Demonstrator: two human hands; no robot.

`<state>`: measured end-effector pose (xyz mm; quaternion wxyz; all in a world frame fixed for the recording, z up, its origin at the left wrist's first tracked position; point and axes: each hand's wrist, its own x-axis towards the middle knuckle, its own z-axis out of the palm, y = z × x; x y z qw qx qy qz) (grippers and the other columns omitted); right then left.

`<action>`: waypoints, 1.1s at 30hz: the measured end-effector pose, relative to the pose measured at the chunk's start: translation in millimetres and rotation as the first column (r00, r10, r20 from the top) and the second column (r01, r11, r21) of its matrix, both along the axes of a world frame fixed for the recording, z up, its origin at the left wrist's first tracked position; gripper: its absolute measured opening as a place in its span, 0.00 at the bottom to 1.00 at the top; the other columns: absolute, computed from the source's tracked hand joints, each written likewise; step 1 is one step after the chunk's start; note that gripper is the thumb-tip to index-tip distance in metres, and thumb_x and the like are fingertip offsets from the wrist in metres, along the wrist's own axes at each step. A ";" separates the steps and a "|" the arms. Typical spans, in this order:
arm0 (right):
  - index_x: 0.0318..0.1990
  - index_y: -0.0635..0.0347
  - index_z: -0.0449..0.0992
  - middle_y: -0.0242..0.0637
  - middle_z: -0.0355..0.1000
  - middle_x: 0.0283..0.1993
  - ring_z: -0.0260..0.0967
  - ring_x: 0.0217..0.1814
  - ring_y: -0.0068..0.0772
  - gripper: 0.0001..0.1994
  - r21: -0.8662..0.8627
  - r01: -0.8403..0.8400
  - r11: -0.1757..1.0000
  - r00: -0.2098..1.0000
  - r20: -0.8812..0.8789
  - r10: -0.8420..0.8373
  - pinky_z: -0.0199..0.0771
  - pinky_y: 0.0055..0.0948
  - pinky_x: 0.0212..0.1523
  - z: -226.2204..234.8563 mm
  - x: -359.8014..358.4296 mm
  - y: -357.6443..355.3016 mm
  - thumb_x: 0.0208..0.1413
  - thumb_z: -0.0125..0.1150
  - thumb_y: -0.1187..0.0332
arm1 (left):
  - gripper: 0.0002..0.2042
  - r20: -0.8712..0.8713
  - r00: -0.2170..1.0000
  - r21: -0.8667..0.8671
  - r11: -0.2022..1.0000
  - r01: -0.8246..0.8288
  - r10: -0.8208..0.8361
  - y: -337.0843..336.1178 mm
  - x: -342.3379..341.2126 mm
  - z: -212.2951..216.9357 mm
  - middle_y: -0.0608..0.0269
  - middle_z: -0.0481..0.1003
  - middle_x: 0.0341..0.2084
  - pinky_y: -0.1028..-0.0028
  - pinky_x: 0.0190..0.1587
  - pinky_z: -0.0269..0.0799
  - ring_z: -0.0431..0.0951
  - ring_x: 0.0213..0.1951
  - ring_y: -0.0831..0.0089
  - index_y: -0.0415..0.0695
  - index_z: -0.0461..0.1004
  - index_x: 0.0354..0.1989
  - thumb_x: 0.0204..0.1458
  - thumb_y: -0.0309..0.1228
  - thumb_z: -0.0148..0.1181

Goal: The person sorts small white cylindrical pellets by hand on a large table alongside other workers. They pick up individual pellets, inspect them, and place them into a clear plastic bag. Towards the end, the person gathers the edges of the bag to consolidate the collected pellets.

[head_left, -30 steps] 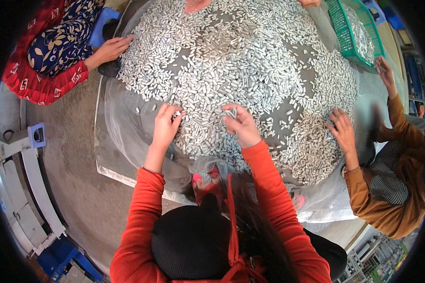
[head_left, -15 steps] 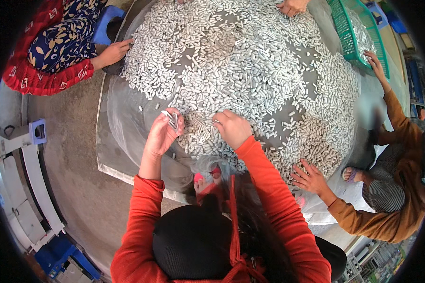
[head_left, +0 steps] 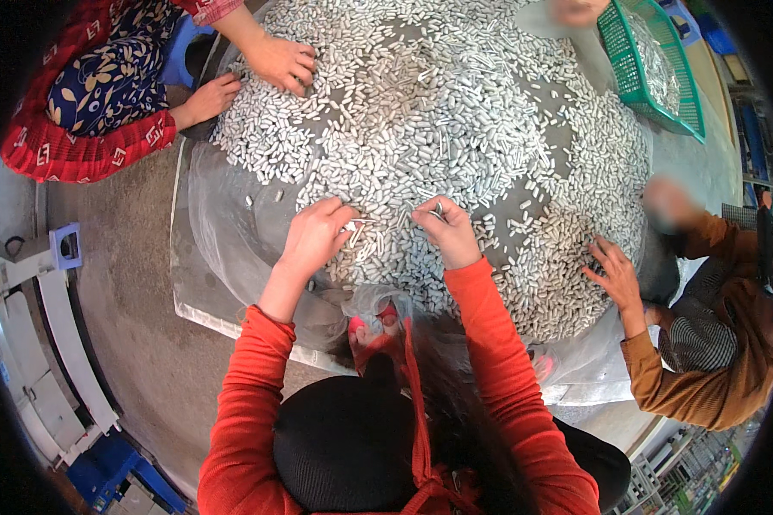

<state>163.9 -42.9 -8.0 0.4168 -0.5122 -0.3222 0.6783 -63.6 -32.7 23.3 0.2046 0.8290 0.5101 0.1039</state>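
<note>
At nine o'clock, pale frame pieces (head_left: 47, 343) lie on the floor, cut off by the dark rim. At ten o'clock a person in red patterned cloth (head_left: 77, 103) is seen only in part; two hands reach from there, one (head_left: 206, 99) at the edge of the heap, the other (head_left: 283, 60) lying flat on it.

The heap (head_left: 455, 112) of small silver-grey capsules fills the picture from eleven to three o'clock, spread on a clear plastic sheet (head_left: 223, 232) whose near edge is wrinkled and hard to follow.

Just left of centre, the left hand (head_left: 318, 236) rests at the near edge of the heap, fingers curled down onto the capsules. It looks half closed; a thin piece shows by its fingertips, but whether it is gripped I cannot tell. Just right of centre, the right hand (head_left: 447, 232) sits close beside it, fingers bunched, pinching a small capsule (head_left: 436, 209) at the fingertips. Both red sleeves run down to six o'clock, where a black cap (head_left: 343, 446) hides the lap.

At one o'clock a green basket (head_left: 636, 60) holds more capsules; its far side is cut off. At three o'clock a spread hand (head_left: 614, 275) in a brown sleeve lies on the heap; that person's body is half out of view.
</note>
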 end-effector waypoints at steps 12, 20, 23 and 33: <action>0.29 0.62 0.68 0.26 0.67 0.31 0.63 0.35 0.17 0.05 0.036 -0.049 0.998 0.998 0.038 0.047 0.64 0.19 0.39 -2.9 -0.6 -1.4 0.45 0.59 0.76 | 0.06 0.594 -0.055 -0.702 0.550 0.451 0.803 -29.3 -13.6 -2.8 0.63 0.66 0.24 0.75 0.30 0.62 0.65 0.27 0.73 0.40 0.66 0.35 0.50 0.25 0.52; 0.40 0.63 0.71 0.25 0.65 0.32 0.59 0.31 0.15 0.11 0.008 -0.009 1.000 0.997 -0.077 0.010 0.61 0.16 0.33 -1.1 0.2 -5.4 0.47 0.57 0.78 | 0.14 0.533 -0.251 -0.613 0.573 0.544 0.808 -32.1 -30.8 -9.5 0.62 0.62 0.29 0.73 0.31 0.64 0.64 0.30 0.70 0.46 0.65 0.31 0.53 0.44 0.51; 0.37 0.61 0.71 0.27 0.63 0.31 0.53 0.25 0.16 0.07 -0.256 0.057 0.965 0.930 -0.338 -0.144 0.53 0.16 0.24 2.6 1.5 -7.4 0.50 0.52 0.74 | 0.18 0.561 -0.277 -0.680 0.625 0.384 0.780 -29.8 -29.6 -13.5 0.65 0.60 0.26 0.76 0.28 0.63 0.63 0.27 0.74 0.47 0.60 0.25 0.54 0.49 0.47; 0.44 0.62 0.68 0.25 0.56 0.22 0.49 0.20 0.16 0.11 -0.284 -0.086 0.955 0.865 -0.497 -0.070 0.52 0.18 0.20 12.7 -16.2 -12.6 0.55 0.49 0.69 | 0.16 0.493 -0.099 -0.751 0.480 0.454 0.865 -28.3 -40.6 -10.2 0.71 0.56 0.17 0.84 0.18 0.49 0.53 0.16 0.84 0.46 0.58 0.22 0.54 0.43 0.51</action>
